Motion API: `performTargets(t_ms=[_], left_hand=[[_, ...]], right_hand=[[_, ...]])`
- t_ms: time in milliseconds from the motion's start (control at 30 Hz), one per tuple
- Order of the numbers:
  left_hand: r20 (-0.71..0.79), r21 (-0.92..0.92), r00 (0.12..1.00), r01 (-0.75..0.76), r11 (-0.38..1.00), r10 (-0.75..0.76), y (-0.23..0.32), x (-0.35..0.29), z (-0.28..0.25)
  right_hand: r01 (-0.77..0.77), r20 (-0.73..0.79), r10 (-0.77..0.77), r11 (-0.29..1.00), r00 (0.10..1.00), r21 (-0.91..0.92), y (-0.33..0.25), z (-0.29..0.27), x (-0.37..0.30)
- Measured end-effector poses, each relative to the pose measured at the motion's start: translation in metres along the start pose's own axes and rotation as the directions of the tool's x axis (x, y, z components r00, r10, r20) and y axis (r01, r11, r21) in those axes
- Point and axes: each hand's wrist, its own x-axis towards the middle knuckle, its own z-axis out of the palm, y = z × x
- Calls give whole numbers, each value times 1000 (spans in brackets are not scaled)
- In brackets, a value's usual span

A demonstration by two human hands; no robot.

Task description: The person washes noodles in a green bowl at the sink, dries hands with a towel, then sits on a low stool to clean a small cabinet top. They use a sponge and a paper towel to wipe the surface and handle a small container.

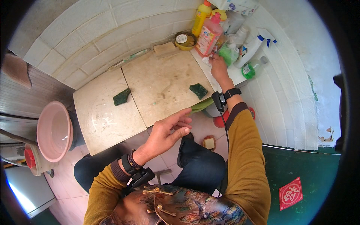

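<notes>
My left hand [165, 133] hovers over the near edge of the stone-topped table [161, 80], fingers stretched and holding nothing. At the back right, my right hand [219, 70] reaches onto a white ledge with its fingers drawn together. Right at those fingertips is a small crumpled white scrap [207, 60], and a green and see-through plastic bag [226, 54] lies close by. What the fingers grip is too small to make out. Two dark green scouring pads lie on the tabletop, one at the left [121, 97] and one at the right [198, 90].
Beyond the right hand stand a pink soap bottle [208, 36], a yellow bottle [201, 18], a white spray bottle [249, 50] and a green-filled bottle [251, 70]. A round tin [185, 40] and a tan block [165, 49] line the back. A pink basin [54, 131] is at left.
</notes>
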Motion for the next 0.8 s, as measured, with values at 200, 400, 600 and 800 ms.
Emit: performTargets(t_ms=[200,400,600,800], left_hand=[[42,-12,999,-2,1000,3,1,7,16],[15,-21,1000,21,1000,-21,3,3,6],[38,-25,998,52,998,-51,1,2,6],[53,-52,998,48,997,-46,3,-1,16]], right_hand=[[239,-54,-235,914,971,327,-11,-17,-11],[-86,-205,181,911,962,404,56,-52,-52],[-103,-84,92,986,992,-134,86,-31,-95],[-96,-61,98,995,993,31,-12,-32,-113]])
